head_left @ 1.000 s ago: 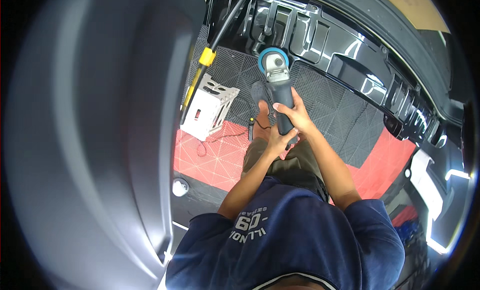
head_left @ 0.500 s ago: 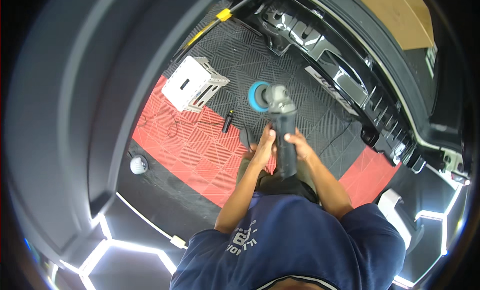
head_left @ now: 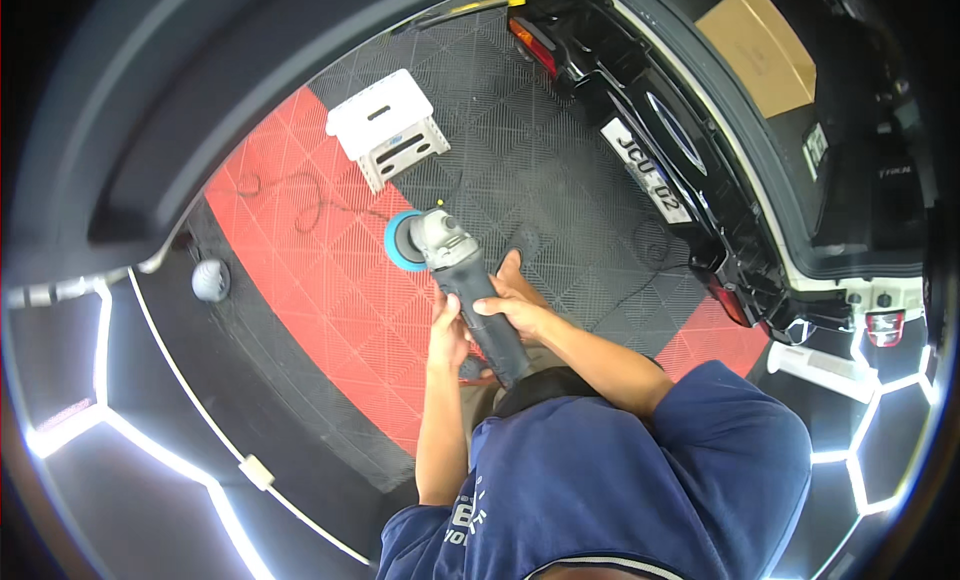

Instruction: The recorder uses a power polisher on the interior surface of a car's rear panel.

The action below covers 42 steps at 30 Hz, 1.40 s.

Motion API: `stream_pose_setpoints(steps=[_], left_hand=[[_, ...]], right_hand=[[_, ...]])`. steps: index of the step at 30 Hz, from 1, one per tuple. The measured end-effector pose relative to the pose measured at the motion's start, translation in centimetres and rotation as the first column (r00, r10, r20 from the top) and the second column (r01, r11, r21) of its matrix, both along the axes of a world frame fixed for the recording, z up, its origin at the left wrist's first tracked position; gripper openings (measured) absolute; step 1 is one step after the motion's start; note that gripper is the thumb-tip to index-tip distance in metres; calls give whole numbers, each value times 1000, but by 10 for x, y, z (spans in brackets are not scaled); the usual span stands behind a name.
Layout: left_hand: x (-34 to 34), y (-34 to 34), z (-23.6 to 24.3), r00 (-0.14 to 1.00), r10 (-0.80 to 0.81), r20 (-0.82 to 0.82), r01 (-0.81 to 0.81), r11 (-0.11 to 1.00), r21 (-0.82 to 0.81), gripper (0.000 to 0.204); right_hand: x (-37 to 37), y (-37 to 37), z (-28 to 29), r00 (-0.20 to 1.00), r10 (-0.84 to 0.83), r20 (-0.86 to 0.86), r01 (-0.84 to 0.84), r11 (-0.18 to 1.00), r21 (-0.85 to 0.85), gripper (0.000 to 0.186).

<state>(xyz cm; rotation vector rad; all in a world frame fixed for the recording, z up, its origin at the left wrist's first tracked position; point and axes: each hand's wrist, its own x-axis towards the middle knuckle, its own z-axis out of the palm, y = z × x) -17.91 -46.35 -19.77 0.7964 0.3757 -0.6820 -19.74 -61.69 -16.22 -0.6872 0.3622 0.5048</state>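
Observation:
A grey and black car polisher (head_left: 480, 310) is held in front of my body, its silver head (head_left: 445, 238) tilted up and to the left. The round blue pad (head_left: 402, 242) at its tip faces left, in the air above the floor. My left hand (head_left: 449, 325) grips the black body from its left side, thumb up along it. My right hand (head_left: 512, 305) closes on the same body from the right, thumb lying across the top. The fingers beneath the tool are partly hidden.
A white folding step stool (head_left: 395, 125) stands on the red and black tiled floor (head_left: 300, 310). The black car's rear bumper (head_left: 690, 200) and open boot, holding a cardboard box (head_left: 760, 50), are at right. A pale round object (head_left: 211, 280) lies far left; a thin cable (head_left: 312, 205) crosses the tiles.
The polisher and both hands have swung left, and its head now tips further left. My view has turned, so the stool and car sit differently. Both hands keep their hold.

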Motion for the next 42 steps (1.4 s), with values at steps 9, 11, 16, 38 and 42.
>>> stream_pose_setpoints(steps=[9,11,16,38,42], left_hand=[[-99,105,18,971,157,183,-161,987,7,60],[-99,99,43,955,295,-21,-295,955,-21,68],[-82,89,50,951,307,18,-305,934,184,56],[-248,131,-173,803,115,-584,581,69,811,86],[-252,163,-178,852,187,-488,482,82,872,74]], right_hand=[[-51,102,18,958,279,68,-283,958,53,62],[-43,106,48,930,365,-36,-367,927,-78,63],[-21,102,29,854,493,169,-405,832,-379,73],[-15,137,-441,550,763,-339,-442,-78,-894,92],[-25,195,-529,594,696,-403,-314,-261,-913,94]])
